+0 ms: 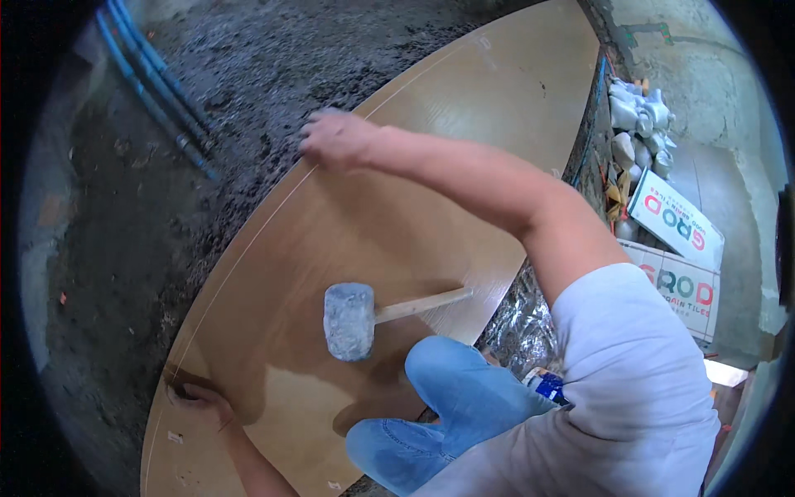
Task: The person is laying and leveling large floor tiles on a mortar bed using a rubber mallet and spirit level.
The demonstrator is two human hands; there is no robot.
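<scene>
A large brown board [513, 99] with a thin white line along its edge lies beneath me. My right hand [339, 137] reaches across it to the upper left edge, its fingers curled over that edge. Lower down on the same edge, my left hand [199, 399] has its fingers bent round the rim, the tips partly in shadow. Between my arms, a mallet with a whitish grey head [348, 321] and wooden handle rests on the board, near my knees in blue jeans.
Wet, dark mortar [232, 58] borders the board at the left, with blue pipes [153, 83] crossing it. At the right are white bags [638, 112], printed cardboard boxes [675, 219], crumpled silvery sheeting [517, 323] and a small blue-and-white container [548, 386].
</scene>
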